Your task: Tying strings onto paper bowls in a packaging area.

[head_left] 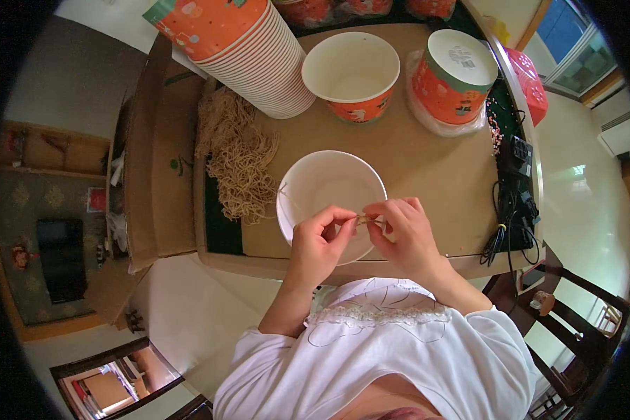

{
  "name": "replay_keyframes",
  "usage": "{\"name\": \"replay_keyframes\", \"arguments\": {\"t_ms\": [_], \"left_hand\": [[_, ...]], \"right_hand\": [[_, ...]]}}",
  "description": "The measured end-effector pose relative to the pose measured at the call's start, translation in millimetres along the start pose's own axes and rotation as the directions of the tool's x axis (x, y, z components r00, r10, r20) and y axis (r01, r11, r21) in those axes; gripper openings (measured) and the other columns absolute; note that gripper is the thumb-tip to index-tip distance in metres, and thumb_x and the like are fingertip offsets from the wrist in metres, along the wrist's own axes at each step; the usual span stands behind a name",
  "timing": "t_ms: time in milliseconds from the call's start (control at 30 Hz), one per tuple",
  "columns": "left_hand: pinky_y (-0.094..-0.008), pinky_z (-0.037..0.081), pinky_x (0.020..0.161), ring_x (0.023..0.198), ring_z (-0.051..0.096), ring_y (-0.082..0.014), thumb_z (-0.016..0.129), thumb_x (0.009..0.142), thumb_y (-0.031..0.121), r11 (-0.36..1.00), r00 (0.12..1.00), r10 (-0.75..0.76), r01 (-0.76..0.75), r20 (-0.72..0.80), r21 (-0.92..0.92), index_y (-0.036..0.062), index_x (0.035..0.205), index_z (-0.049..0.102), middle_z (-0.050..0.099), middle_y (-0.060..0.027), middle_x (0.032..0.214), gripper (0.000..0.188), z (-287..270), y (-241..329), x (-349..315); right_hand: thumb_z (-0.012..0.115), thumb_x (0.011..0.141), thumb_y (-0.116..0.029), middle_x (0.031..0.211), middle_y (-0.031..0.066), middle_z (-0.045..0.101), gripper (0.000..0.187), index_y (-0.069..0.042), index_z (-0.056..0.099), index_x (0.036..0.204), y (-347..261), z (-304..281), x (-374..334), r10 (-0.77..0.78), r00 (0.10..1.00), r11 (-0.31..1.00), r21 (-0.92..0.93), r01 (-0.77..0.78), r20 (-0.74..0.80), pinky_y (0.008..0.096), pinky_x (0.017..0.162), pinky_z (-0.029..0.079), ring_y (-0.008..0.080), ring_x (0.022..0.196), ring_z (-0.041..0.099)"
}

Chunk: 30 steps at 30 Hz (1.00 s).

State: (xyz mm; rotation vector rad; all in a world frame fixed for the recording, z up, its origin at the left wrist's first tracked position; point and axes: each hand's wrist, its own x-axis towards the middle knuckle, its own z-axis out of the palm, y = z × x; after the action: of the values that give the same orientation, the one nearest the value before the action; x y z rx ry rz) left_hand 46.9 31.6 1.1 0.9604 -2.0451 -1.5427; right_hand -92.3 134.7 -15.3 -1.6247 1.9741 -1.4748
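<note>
Both hands meet over a white paper bucket (pixel 322 178) at the table's near edge. My left hand (pixel 315 245) pinches a thin beige string (pixel 362 220) between thumb and fingertips. My right hand (pixel 409 234) pinches the same string just to the right, with the fingertips of both hands almost touching. What the string does between the fingers is too small to make out. A thin strand crosses the bucket's left rim. Left of the bucket lies a tangled heap of beige string (pixel 241 164).
Behind the bucket stand a tall stack of nested paper buckets (pixel 259 63), one open orange-patterned bucket (pixel 353 70) and an upside-down bucket (pixel 455 80) on clear plastic. Black cables and an adapter (pixel 518 168) lie along the right edge. A cardboard box (pixel 171 161) adjoins the left side.
</note>
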Motion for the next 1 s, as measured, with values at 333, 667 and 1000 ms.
{"name": "replay_keyframes", "arguments": {"t_ms": [333, 667, 1000], "left_hand": [[-0.0211, 0.036, 0.047, 0.051, 0.044, -0.0033, 0.065, 0.083, 0.002, 0.998, 0.999, 0.012, -0.009, -0.044, 0.065, 0.0015, 0.09, 0.066, 0.063, -0.0016, 0.069, 0.007, 1.6, -0.5, -1.8], [-0.0219, 0.037, 0.047, 0.052, 0.045, -0.0057, 0.065, 0.083, 0.003, 0.991, 0.996, 0.063, -0.055, -0.06, 0.119, 0.0031, 0.089, 0.066, 0.064, -0.0023, 0.074, 0.006, 2.7, 5.5, -3.0], [-0.022, 0.038, 0.047, 0.052, 0.046, -0.0064, 0.066, 0.083, 0.003, 0.983, 0.992, 0.111, -0.1, -0.064, 0.157, 0.0031, 0.089, 0.066, 0.065, -0.0035, 0.077, 0.007, 1.1, 1.5, -4.0]], "right_hand": [[0.069, 0.076, -0.005, 0.08, 0.0022, 0.061, 0.019, -0.009, 0.059, 0.092, -5.2, 1.0, 3.0, 0.051, 0.999, 0.998, 0.031, -0.051, 0.017, 0.0312, 0.071, 0.041, 0.0164, 0.059, 0.056], [0.064, 0.079, -0.009, 0.077, 0.0048, 0.06, 0.013, -0.01, 0.056, 0.09, -9.9, -3.5, 2.3, 0.071, 0.993, 0.996, -0.051, -0.066, 0.092, 0.0345, 0.063, 0.039, 0.0232, 0.069, 0.058], [0.068, 0.078, -0.01, 0.071, 0.0014, 0.06, 0.011, -0.01, 0.061, 0.087, -12.3, -1.8, 2.1, 0.088, 0.993, 0.996, -0.033, -0.085, 0.073, 0.0319, 0.064, 0.038, 0.0173, 0.066, 0.06]]}}
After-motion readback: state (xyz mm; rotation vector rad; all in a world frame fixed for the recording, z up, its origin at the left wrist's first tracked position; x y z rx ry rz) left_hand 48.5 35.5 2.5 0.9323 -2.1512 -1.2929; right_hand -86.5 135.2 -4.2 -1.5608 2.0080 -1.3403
